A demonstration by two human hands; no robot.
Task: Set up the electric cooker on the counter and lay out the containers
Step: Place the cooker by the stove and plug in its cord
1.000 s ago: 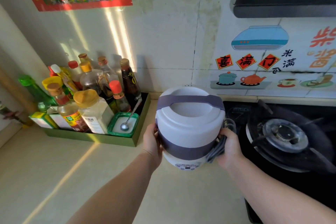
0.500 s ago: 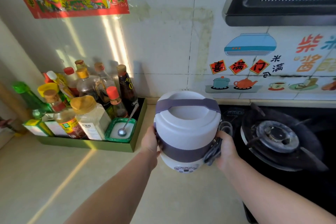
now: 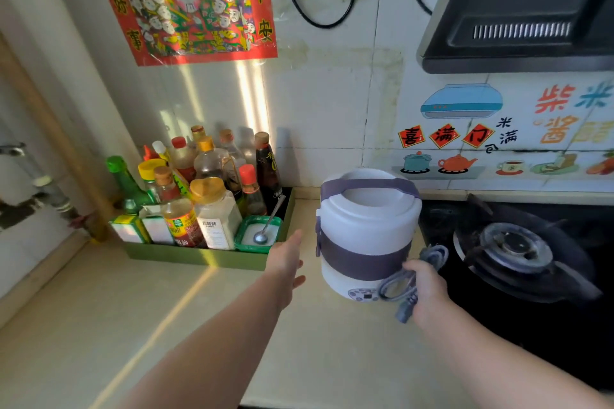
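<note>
Electric cooker (image 3: pixel 365 236): upright on counter (image 3: pixel 166 325), towards far right edge. Far left against wall: green tray (image 3: pixel 199 258) packed with sauce bottles (image 3: pixel 212 189), near cooker's left side. Open counter left and near. Left hand (image 3: pixel 285 262): released, fingers straight, between tray and cooker, touching neither. Right hand (image 3: pixel 428 292): grasping coiled grey cord (image 3: pixel 397 285) at cooker's near right side. Gas stove (image 3: pixel 515 242) just beside, closing off right.

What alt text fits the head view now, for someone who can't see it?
A white-and-purple cylindrical electric cooker sits on the beige counter beside a black gas hob. The right hand grips a coiled grey power cord; the open left hand hovers left of the cooker, not touching.
</note>
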